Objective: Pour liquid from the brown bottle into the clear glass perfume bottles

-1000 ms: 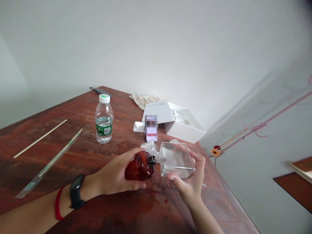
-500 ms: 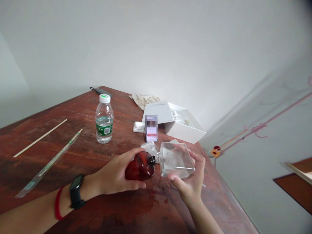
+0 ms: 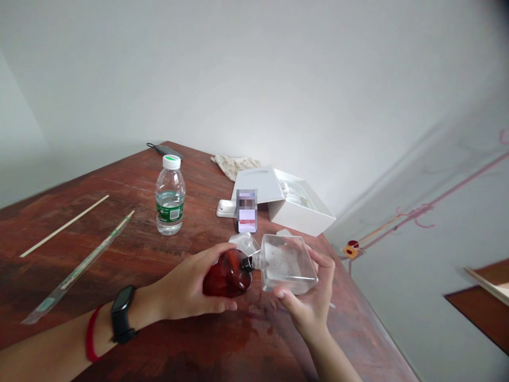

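My left hand [image 3: 199,281] is wrapped round a reddish-brown see-through bottle [image 3: 226,276] with a dark neck, tipped toward the right. In my right hand [image 3: 312,302] is a clear square bottle [image 3: 288,265], lying on its side with its neck pointing left. The two necks meet mouth to mouth, or nearly so; the exact contact is too small to make out. Bubbles or droplets cling inside the clear bottle. Behind the brown bottle a clear plastic piece [image 3: 244,243] lies on the table, partly hidden.
Beyond my hands, a phone [image 3: 247,220] leans near a white open box [image 3: 302,215]. A capped water bottle [image 3: 170,204] stands left of centre. Farther left lie a bare chopstick [image 3: 66,225] and wrapped chopsticks [image 3: 83,265]. A crumpled cloth [image 3: 234,164] rests by the wall.
Almost nothing differs. Both hands keep their hold on the bottles, and the whole view has shifted very slightly.
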Action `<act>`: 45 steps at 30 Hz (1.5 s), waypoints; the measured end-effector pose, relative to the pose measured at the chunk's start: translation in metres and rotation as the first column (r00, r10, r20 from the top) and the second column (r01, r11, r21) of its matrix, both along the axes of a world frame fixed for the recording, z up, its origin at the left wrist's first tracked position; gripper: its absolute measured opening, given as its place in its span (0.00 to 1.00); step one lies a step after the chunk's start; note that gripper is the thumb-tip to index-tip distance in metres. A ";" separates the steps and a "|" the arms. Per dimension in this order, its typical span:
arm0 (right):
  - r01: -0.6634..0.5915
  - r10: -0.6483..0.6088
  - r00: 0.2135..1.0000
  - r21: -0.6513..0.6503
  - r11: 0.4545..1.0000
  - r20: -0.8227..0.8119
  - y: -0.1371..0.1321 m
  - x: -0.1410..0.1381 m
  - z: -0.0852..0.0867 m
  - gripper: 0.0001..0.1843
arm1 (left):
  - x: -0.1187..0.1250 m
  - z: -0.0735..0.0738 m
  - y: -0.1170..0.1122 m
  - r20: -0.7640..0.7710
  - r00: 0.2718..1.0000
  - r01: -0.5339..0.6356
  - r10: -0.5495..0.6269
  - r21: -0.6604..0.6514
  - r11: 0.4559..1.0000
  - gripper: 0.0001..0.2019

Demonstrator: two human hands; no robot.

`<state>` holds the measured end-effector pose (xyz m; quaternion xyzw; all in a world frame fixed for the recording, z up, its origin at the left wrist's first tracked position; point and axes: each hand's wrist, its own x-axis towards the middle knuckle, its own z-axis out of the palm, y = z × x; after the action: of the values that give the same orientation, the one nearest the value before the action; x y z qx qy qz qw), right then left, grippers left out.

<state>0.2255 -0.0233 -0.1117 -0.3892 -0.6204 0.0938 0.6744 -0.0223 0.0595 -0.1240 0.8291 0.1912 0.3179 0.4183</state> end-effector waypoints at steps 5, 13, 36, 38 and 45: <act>0.013 -0.013 1.000 0.003 1.000 0.015 0.000 0.000 0.000 0.38 | 0.000 0.000 0.001 -0.014 1.000 -0.001 0.001 -0.001 1.000 0.46; 0.035 -0.036 0.999 0.013 0.999 0.031 0.001 0.000 0.000 0.39 | 0.000 -0.002 0.000 -0.014 1.000 -0.009 0.009 -0.001 1.000 0.46; 0.048 -0.048 0.996 0.006 0.999 0.069 -0.001 0.005 -0.003 0.39 | 0.000 0.003 0.000 -0.010 0.999 0.031 -0.031 -0.063 0.998 0.45; 0.066 -0.066 0.995 0.005 0.998 0.069 0.000 0.005 -0.003 0.39 | 0.000 0.003 -0.001 -0.013 1.000 0.019 -0.020 -0.069 0.997 0.46; 0.038 -0.038 0.997 -0.001 0.999 0.069 -0.001 0.006 -0.004 0.39 | 0.000 0.005 0.000 0.001 0.999 0.043 -0.043 -0.078 0.996 0.44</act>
<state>0.2314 -0.0247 -0.1158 -0.4045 -0.6356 0.0681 0.6540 -0.0218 0.0594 -0.1194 0.8161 0.1855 0.3008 0.4572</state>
